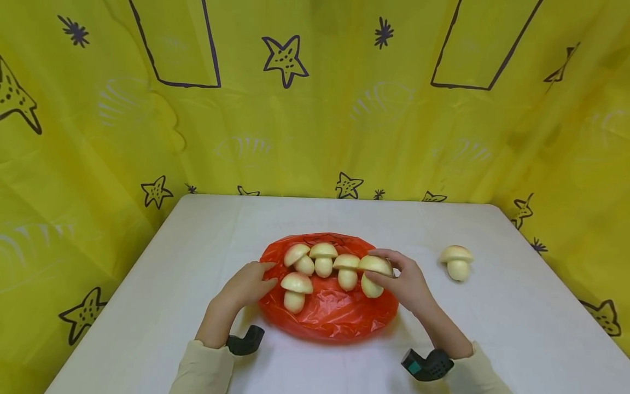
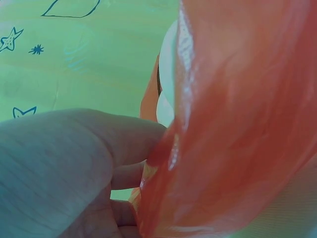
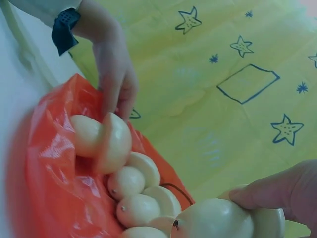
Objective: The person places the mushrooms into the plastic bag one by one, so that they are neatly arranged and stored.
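Note:
A red plastic bag [image 1: 330, 314] lies spread on the table with several cream toy mushrooms in it, one of them a mushroom [image 1: 294, 301] at the left front. My left hand [image 1: 246, 284] pinches the bag's left edge, thumb on one side of the film [image 2: 237, 114]. With thumb and fingers my right hand [image 1: 406, 279] grips the cap of another toy mushroom [image 1: 372, 287] at the bag's right side. The right wrist view shows this mushroom [image 3: 213, 220] close up, stem toward the bag. A lone mushroom [image 1: 456, 265] stands on the table to the right.
The white table [image 1: 197, 230] reaches back to a yellow curtain [image 1: 315, 120] printed with stars, which hangs at the back and both sides. A dark wrist device [image 1: 246, 340] sits on the left wrist and another one [image 1: 427, 365] on the right.

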### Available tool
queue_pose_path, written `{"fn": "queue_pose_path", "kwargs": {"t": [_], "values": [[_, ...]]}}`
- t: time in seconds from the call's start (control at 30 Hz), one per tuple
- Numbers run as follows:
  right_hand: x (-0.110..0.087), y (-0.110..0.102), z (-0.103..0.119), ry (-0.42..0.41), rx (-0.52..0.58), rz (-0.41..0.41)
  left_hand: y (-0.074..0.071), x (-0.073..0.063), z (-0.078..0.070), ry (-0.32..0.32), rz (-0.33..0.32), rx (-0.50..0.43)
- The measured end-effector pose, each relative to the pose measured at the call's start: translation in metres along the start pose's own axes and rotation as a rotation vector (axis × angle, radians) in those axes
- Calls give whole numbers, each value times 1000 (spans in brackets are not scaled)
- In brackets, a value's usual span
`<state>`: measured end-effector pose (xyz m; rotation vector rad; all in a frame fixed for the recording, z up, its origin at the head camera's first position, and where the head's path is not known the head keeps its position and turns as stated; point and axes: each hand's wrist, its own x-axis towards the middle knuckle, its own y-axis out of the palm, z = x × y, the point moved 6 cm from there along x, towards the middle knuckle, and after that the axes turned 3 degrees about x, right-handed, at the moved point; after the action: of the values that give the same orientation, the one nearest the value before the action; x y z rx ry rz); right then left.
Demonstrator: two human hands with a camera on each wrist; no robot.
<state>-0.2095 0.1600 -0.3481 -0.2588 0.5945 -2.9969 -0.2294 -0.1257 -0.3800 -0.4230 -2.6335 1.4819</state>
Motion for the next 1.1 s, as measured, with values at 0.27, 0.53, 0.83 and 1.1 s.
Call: {"fn": "queue_pose_path", "kwargs": {"t": [0.27, 0.53, 0.83, 1.1], "values": [[-1, 15, 5, 2, 29, 31, 0, 1, 0, -2, 1, -2], [0, 35, 11, -31, 12, 58, 2, 1, 0, -4, 2, 8], [-1, 60, 6, -12, -15, 60, 3, 1, 0, -7, 6, 12], [-3, 71, 4, -10, -23, 50, 2, 1, 0, 0, 6, 19]]}}
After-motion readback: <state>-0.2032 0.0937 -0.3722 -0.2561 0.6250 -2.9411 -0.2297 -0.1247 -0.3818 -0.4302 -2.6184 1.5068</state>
